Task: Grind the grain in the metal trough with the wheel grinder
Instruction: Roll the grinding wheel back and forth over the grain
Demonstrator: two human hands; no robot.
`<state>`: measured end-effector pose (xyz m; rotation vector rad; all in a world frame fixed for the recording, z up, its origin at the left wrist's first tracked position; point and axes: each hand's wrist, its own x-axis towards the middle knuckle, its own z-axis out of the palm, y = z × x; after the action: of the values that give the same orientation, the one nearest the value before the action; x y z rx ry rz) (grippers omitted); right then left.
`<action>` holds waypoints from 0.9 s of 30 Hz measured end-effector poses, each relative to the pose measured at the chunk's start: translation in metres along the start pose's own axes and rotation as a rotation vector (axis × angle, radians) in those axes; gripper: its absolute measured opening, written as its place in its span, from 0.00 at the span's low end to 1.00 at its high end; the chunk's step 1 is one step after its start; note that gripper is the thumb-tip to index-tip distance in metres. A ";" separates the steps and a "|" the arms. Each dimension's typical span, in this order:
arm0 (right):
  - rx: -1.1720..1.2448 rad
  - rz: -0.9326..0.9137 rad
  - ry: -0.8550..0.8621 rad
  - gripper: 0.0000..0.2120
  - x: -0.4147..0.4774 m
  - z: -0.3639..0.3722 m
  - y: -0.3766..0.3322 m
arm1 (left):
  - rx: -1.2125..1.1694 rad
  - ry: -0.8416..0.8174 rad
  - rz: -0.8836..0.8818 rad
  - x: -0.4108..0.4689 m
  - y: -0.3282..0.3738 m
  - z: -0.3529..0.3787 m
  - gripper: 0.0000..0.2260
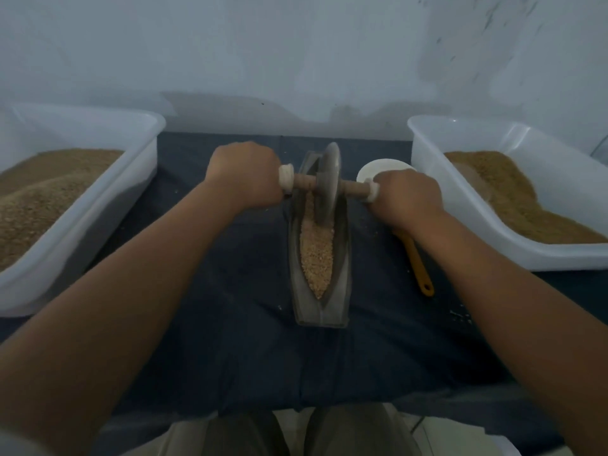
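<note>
Curling round the two ends of the wooden axle (304,182), both grips are closed on it. The left grip (245,174) wraps the handle outside a pale collar, and the right grip (406,197) does the same on the other end. Between them the wheel grinder (327,179) stands upright in the metal trough (342,258), at the centre of the frame and toward the trough's upper end. The grain (317,255) lies along the groove from under the wheel down to the lower tip.

It looks coarse and kernel-like, so I judge the grinding to be under way but far from done. The next move calls for rolling the wheel down the groove toward the bottom of the frame. Both handles need equal downward pressure so the wheel stays upright and does not ride up a wall or push grain over the rim.

The trough rests on a dark cloth (230,324) over the counter and might slide on it. Behind the right grip lies a white scoop (378,167) with a yellow handle. At the left edge a white tub (82,225) holds brown grain, and another tub (460,192) sits at the right edge.
</note>
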<state>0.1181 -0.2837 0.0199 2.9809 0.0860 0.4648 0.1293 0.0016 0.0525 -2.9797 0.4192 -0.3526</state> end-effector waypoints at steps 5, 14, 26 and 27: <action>0.069 -0.135 0.000 0.19 -0.065 -0.028 0.000 | -0.109 -0.072 0.084 -0.072 -0.011 -0.002 0.12; -0.026 -0.080 -0.022 0.17 -0.030 -0.024 -0.005 | -0.066 -0.054 0.052 -0.039 -0.007 0.001 0.12; 0.225 -0.239 -0.072 0.19 -0.099 -0.042 0.010 | -0.107 0.047 0.166 -0.108 -0.018 0.008 0.14; 0.214 -0.242 -0.055 0.20 -0.096 -0.040 0.010 | -0.103 0.050 0.162 -0.105 -0.018 0.009 0.14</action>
<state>0.0150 -0.2966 0.0304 3.1285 0.5152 0.3653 0.0384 0.0492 0.0236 -3.0129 0.6994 -0.4012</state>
